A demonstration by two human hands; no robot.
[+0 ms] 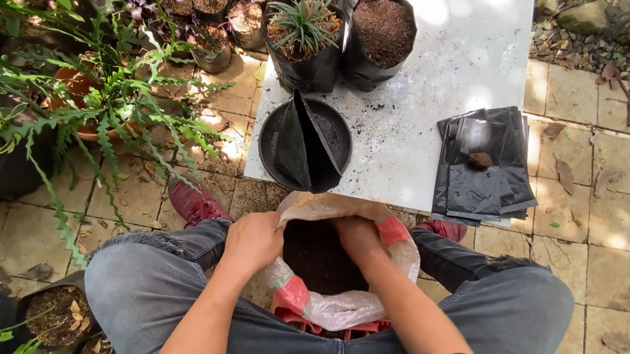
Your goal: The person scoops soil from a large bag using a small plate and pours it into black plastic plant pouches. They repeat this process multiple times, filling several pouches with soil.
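A woven plastic sack (401, 258) full of dark soil (317, 260) stands between my knees on a red crate (329, 329). My left hand (254, 240) grips the sack's rolled rim on the left side. My right hand (357, 236) reaches down into the soil at the sack's far edge, its fingers hidden. Just beyond, an open black grow bag (306, 148) sits inside a round black pot (271, 144) at the near edge of a white slab (454, 66).
Two filled black grow bags stand on the slab, one with a spiky plant (304, 25), one with only soil (383, 30). A stack of flat black bags (486, 169) lies right. Ferns (101, 113) and potted plants crowd the left. Paving tiles (624, 236) lie right.
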